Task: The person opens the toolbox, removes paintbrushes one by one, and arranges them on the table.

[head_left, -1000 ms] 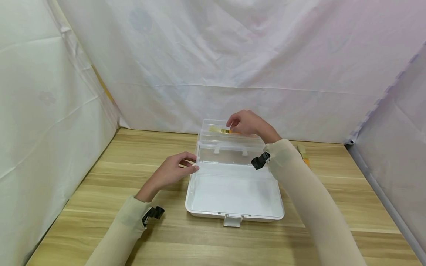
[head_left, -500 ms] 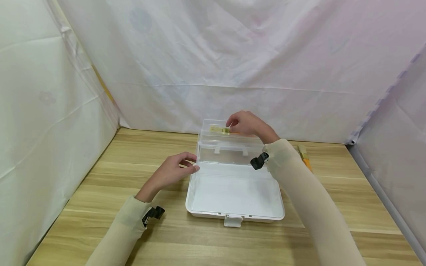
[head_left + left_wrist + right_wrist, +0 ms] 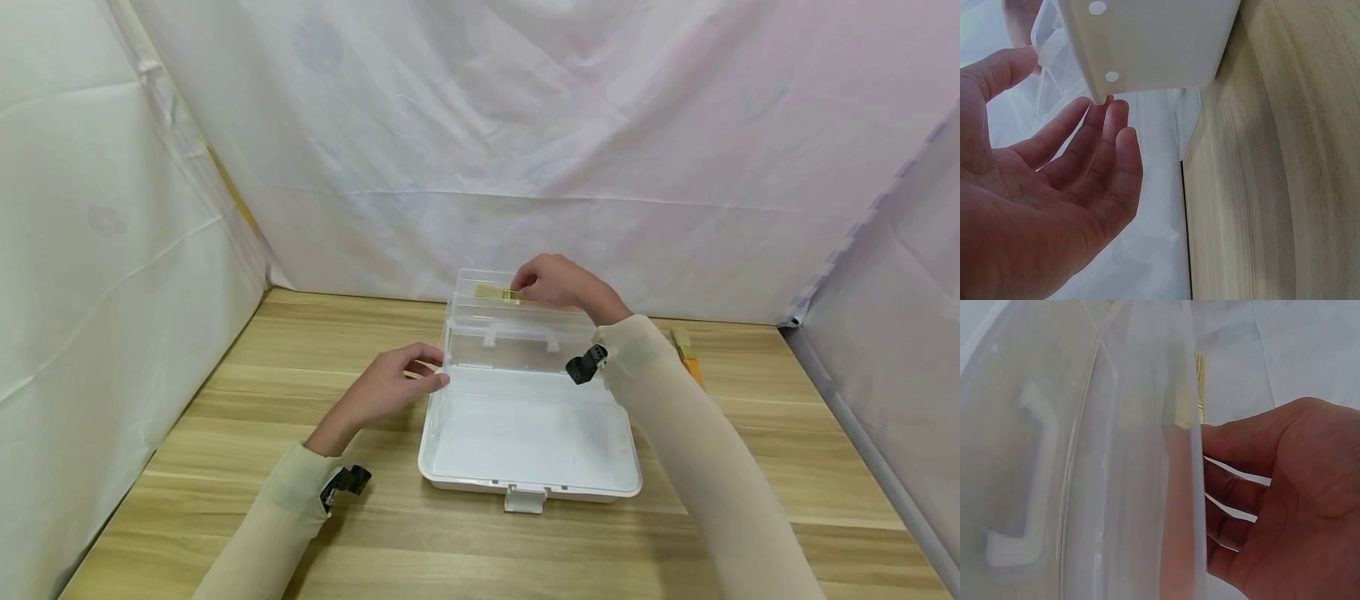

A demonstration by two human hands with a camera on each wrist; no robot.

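Observation:
A white toolbox [image 3: 525, 446] with its lid raised and clear trays [image 3: 517, 317] folded out stands on the table. At its rear left corner is my left hand [image 3: 393, 382], fingers loosely bent. In the left wrist view, its fingertips [image 3: 1119, 109] touch the white corner and the thumb reaches the clear plastic. My right hand [image 3: 555, 279] pinches a paintbrush [image 3: 491, 292] over the rear tray. Pale bristles and a gold ferrule show; the hand hides most of the orange handle. Through the tray wall [image 3: 1141, 487], the right wrist view shows that handle dimly.
A second paintbrush [image 3: 686, 354] with an orange handle lies on the wooden table [image 3: 352, 542], right of the box, partly behind the right sleeve. The box's front latch [image 3: 525, 500] hangs down. White curtains [image 3: 480, 142] close off the back and sides.
My right hand has shifted very slightly down and right at the tray, with the paintbrush moving a little too. The left hand and the box have stayed put.

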